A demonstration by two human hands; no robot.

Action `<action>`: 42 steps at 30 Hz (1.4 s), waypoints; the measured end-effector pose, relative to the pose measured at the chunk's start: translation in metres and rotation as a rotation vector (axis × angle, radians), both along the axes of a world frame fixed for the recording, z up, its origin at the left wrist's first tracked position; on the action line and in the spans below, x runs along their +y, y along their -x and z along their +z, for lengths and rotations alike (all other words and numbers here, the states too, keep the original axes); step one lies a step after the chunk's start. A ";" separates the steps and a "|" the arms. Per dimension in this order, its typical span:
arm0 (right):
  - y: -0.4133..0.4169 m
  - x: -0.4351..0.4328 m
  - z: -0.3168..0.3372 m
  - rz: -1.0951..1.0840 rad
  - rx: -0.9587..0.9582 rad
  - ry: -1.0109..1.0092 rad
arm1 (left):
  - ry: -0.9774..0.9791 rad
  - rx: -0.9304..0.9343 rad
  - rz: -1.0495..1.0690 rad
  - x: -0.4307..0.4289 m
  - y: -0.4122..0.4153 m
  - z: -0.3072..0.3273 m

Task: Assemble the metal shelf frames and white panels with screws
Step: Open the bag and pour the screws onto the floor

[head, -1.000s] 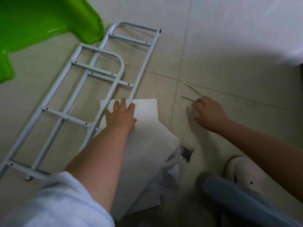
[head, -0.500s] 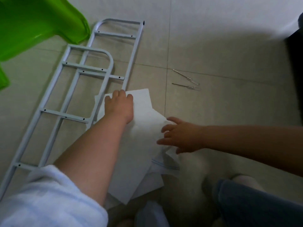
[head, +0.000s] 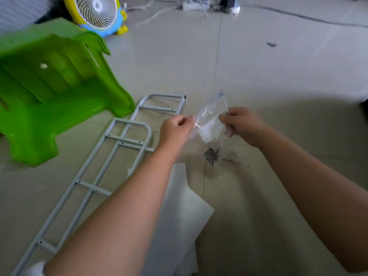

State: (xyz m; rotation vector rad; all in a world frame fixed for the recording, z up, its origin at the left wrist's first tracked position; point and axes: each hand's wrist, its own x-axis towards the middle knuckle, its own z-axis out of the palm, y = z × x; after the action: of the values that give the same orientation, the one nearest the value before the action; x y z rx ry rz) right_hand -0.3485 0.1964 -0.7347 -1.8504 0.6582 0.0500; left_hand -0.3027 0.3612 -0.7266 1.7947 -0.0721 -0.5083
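Both hands hold a clear plastic bag (head: 209, 120) in the air above the floor. My left hand (head: 176, 129) pinches its left edge and my right hand (head: 240, 123) pinches its right side. A small pile of dark screws (head: 212, 156) lies on the tiles just below the bag, with a thin metal tool (head: 236, 159) beside it. Two grey metal shelf frames (head: 111, 162) lie stacked flat on the floor to the left. A white panel (head: 183, 206) lies under my left forearm, partly hidden by it.
A green plastic stool (head: 49, 92) lies tipped over at the left, touching the frames' far end. A small yellow and blue fan (head: 99, 12) stands behind it. A power strip and cables (head: 191, 5) run along the far floor.
Both hands left the white panel and the floor and rose together, now holding the plastic bag. The screws lie loose on the tiles. The camera has tilted up, showing more of the room.
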 end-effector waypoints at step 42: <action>0.038 0.024 0.083 0.124 -0.119 -0.186 | -0.168 -0.203 -0.441 0.003 0.015 0.068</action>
State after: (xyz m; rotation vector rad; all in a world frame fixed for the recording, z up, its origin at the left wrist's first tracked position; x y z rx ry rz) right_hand -0.3867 0.2206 -0.6512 -1.6983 0.4413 0.0793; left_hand -0.3180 0.3641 -0.6586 1.9982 -0.5904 -0.6552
